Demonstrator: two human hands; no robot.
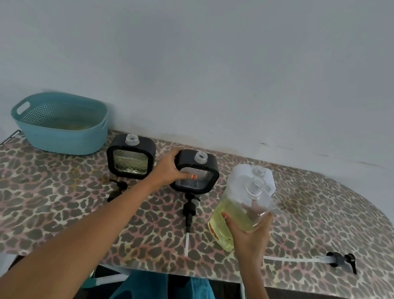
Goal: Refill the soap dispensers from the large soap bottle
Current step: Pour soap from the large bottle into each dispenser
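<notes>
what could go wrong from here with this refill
1. The large soap bottle, open and part full of yellow liquid, is held by the right hand alone; it could slip.
2. The dispenser that the left hand grips has a narrow neck, so soap may miss it and soak the leopard-print cover.
3. The pump lying in front of it could be knocked or dripped on.

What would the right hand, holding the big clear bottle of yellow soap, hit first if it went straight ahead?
Likely the translucent white plastic container standing just beyond the large clear soap bottle that the right hand grips. The gap between them is hard to judge.
</notes>
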